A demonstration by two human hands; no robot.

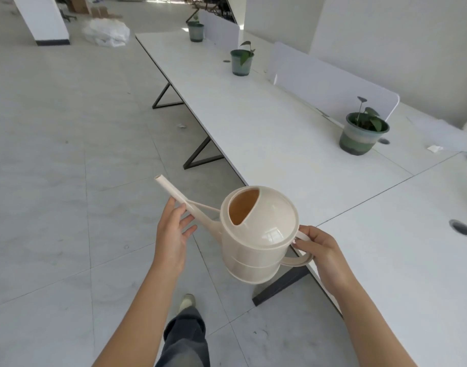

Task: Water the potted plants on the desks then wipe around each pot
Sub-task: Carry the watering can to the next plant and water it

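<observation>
I hold a cream watering can (258, 234) over the floor, just off the desk's front edge. My right hand (319, 250) grips its loop handle. My left hand (174, 231) supports the long spout from below, fingers loosely curled around it. The spout points up and to the left, away from the desk. Three green potted plants stand along the white desk (253, 133): the nearest pot (362, 136) at right, a middle pot (241, 62) further back, and a far pot (196, 31) at the desk's end.
White divider panels (333, 86) run behind the pots. A crumpled white tissue (434, 148) lies right of the nearest pot. Dark cable holes (460, 227) mark the desk. Black desk legs (200, 154) stand on the grey tiled floor; a white bag (106, 31) lies far off.
</observation>
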